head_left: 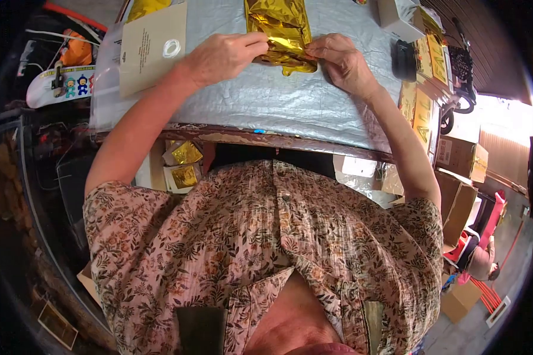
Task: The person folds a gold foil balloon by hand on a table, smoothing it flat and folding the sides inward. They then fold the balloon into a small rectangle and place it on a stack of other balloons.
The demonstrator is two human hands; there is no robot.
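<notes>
A shiny gold foil sheet (283,29), creased and folded, lies on the silver-covered table (266,97) in front of me. My left hand (234,56) pinches its left edge between thumb and fingers. At the foil's lower right corner, my right hand (337,56) has its fingertips closed on the edge. A small crumpled flap of foil sticks out toward me between the hands. Left of my left hand lies a cream printed card (148,56) bearing a white coiled ring (171,48).
A black cylinder (404,61) and a white box (397,21) stand at the right. Yellow lettered boxes (426,121) line the right edge. Below the table edge sit gold packets (185,176). A skateboard (56,86) is at far left; another person (482,260) is at far right.
</notes>
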